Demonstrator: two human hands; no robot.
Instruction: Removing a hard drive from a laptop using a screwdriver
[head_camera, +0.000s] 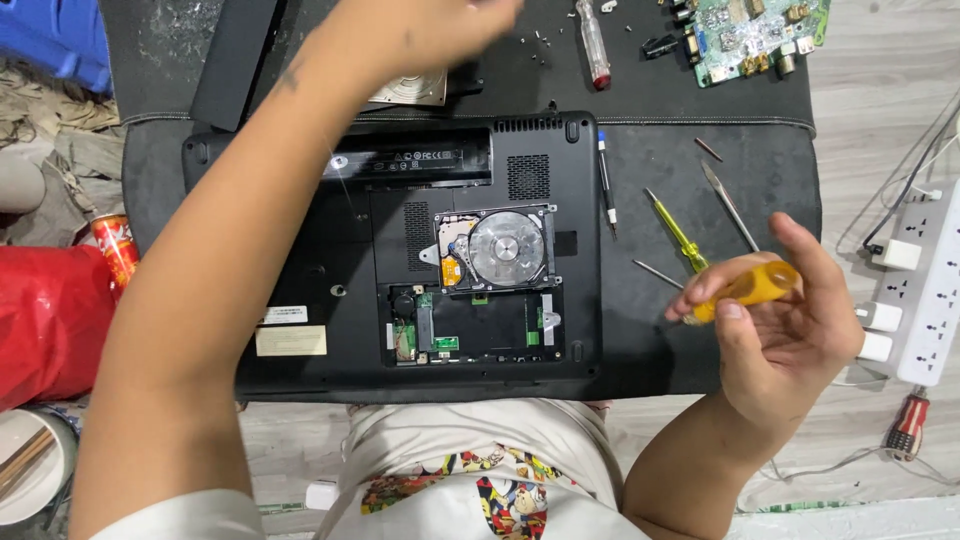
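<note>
Head view: right hand (785, 330) closed around a yellow-handled screwdriver (745, 290), right of the opened laptop (400, 250) with its exposed hard drive (497, 248); left hand (470, 15) reaches over the laptop, blurred, grip unclear

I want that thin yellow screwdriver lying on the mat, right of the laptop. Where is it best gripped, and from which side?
Grip the yellow screwdriver at its translucent handle, from above, fingers across its width. It lies flat and slanted on the black mat; a metal probe lies close on its right, and the right hand hovers beside its lower end.
</note>
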